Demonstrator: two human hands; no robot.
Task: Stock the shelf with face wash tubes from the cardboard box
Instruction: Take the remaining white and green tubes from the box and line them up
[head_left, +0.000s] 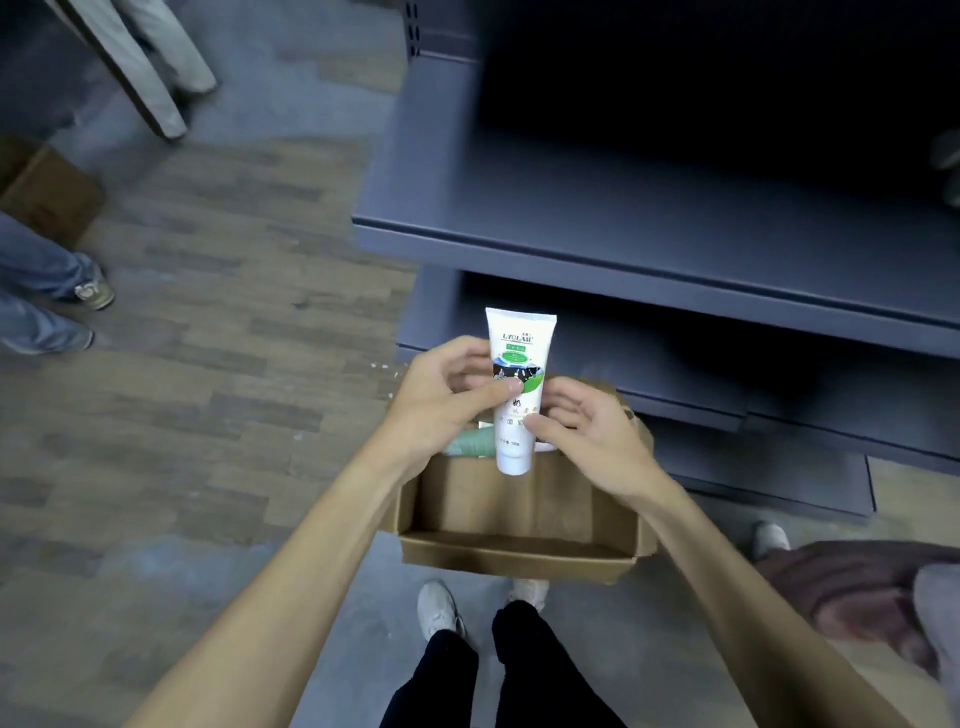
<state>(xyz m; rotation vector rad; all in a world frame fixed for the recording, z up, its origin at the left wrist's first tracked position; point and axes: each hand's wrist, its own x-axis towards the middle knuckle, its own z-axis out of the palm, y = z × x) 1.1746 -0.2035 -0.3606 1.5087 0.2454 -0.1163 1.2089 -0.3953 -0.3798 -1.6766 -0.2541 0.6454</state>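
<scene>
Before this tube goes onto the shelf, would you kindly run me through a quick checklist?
1. Tube gripped: ok, left hand pinches it, right hand touches it.
2. Tube clear of the cardboard box: ok.
3. Cap end down, label facing out: ok.
4. Upper shelf has bare space: ok.
5. Back of shelf free: cannot tell, too dark.
6. More stock in box: ok, a green tube shows.
</scene>
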